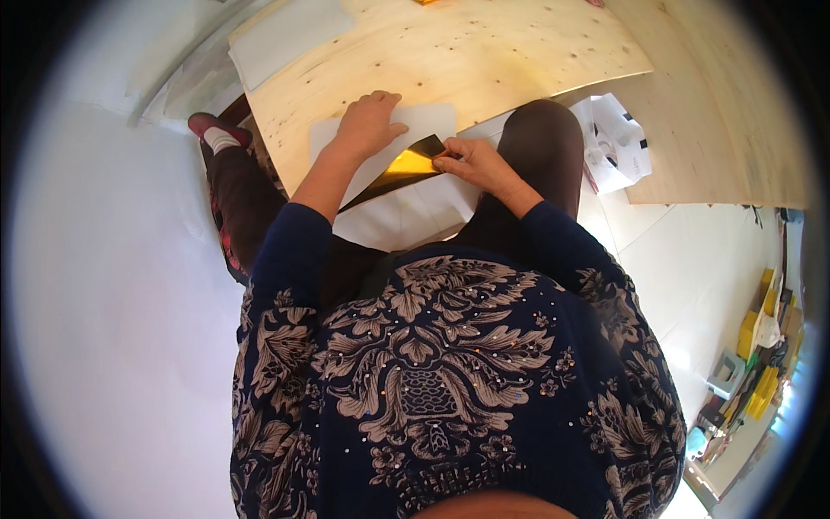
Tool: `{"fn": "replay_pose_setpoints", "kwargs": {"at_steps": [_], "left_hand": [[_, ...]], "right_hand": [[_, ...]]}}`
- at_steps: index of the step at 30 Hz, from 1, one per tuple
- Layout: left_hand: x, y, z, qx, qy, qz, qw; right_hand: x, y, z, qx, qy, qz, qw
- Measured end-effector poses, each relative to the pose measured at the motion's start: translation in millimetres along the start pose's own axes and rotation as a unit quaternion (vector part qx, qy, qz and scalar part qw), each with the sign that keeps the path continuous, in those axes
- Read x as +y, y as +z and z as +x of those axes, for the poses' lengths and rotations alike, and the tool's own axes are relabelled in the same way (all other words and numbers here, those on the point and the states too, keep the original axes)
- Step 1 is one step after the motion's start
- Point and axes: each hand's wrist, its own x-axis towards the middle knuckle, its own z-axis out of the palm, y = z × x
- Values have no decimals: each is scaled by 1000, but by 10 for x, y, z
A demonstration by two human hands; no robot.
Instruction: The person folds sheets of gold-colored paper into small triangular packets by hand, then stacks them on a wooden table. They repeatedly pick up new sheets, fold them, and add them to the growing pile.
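A white sheet (432,118) lies at the near edge of the plywood table (484,52). My left hand (367,125) rests flat on it, fingers extended and thumb apart. Along the sheet's near side runs a shiny gold film (403,164), with a dark, folded-up corner (427,145). My right hand (467,163) pinches the film near that corner between thumb and fingers. Part of the film is hidden beneath the white sheet, and the fingertips of my right hand cover its pinched edge.
A pale sheet (290,39) lies on the table's far left. At the right a white plastic bag (616,143) hangs by the table edge. My right knee (542,138) rises close to the table. Yellow items (761,389) and a grey stool-like object (726,374) stand far right.
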Motion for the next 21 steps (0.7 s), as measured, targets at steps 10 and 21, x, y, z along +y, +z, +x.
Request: {"fn": "replay_pose_setpoints", "kwargs": {"at_steps": [10,21], "left_hand": [[171,-54,-111,-35,-84,87,992],[23,-33,-234,-16,-59,-8,998]], "right_hand": [[275,-18,116,210,-14,44,977],[-148,-21,-148,81,-199,-83,973]]}}
